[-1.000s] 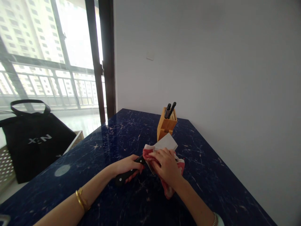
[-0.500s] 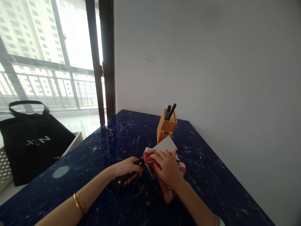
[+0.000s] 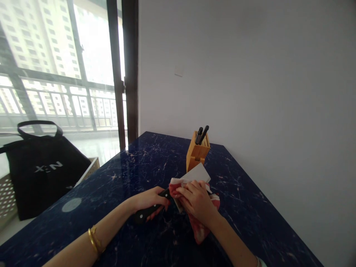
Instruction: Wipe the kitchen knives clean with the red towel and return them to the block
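The person's left hand (image 3: 151, 200) is clenched around the black riveted handle of a chef's knife (image 3: 147, 214), held low over the dark blue marble counter (image 3: 119, 174), while the right hand (image 3: 198, 202) grips a red-and-white cloth (image 3: 204, 231) folded around the broad blade (image 3: 197, 173). A bamboo knife block (image 3: 197, 155) stands at twelve o'clock from the hands (the blade's tip comes just short of it), and a black tote bag (image 3: 41, 178) sits beyond the counter's edge at about nine o'clock.
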{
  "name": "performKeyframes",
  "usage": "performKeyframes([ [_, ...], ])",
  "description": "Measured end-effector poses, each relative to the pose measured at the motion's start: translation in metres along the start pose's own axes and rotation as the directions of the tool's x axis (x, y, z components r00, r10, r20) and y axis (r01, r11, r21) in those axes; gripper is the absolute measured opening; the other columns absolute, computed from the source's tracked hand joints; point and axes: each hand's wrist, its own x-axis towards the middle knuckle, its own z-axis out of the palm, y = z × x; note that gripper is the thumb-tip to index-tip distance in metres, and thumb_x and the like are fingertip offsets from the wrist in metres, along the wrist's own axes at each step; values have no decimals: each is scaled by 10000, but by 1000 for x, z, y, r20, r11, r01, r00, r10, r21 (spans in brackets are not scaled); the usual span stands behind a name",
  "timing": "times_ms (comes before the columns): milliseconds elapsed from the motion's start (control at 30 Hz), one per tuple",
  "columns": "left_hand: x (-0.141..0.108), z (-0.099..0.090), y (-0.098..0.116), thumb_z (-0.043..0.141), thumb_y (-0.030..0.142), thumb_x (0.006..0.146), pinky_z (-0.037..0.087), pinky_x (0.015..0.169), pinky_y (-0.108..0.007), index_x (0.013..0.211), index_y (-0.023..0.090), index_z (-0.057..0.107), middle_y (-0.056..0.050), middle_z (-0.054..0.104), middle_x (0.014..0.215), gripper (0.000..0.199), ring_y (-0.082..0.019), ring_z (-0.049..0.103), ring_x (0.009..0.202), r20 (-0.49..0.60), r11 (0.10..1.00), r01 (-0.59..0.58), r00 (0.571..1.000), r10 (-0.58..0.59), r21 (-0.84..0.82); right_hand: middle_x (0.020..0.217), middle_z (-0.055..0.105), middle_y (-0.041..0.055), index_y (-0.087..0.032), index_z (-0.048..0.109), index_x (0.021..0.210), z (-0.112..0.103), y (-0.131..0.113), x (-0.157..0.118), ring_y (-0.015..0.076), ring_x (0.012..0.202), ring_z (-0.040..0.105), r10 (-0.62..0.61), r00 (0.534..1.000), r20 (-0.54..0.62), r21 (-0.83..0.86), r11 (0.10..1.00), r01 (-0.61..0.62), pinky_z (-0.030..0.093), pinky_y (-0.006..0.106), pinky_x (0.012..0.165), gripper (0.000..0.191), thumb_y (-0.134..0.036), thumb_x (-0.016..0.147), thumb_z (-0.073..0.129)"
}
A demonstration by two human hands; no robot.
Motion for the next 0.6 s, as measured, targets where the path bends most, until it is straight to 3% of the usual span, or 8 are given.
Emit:
performKeyframes([
  [100, -1, 2, 1, 516, 271, 661, 344, 249, -178, 670, 149, 577, 48, 480, 406, 137, -88, 413, 276, -7, 1000, 3, 1000, -3, 18, 829, 591, 18, -258, 576, 962, 1, -2, 1, 174, 815, 450, 12, 1000, -23, 31, 999, -12, 237, 315, 719, 156, -274, 836, 486],
  [267, -1, 3, 2, 507, 252, 652, 336, 238, -173, 656, 157, 566, 54, 464, 382, 112, -88, 401, 266, -1, 1000, 16, 1000, -16, 26, 800, 589, 16, -244, 575, 966, 2, 3, 2, 176, 806, 454, 156, 984, -85, -21, 987, -158, 229, 319, 705, 165, -228, 818, 504],
  [600, -2, 6, 7, 513, 272, 651, 339, 240, -173, 664, 151, 568, 47, 458, 378, 134, -91, 404, 269, 5, 999, -2, 1000, 2, 42, 799, 588, 7, -259, 595, 959, -13, 12, 3, 158, 794, 446, 46, 996, -76, -103, 993, -54, 218, 323, 716, 164, -264, 834, 488],
])
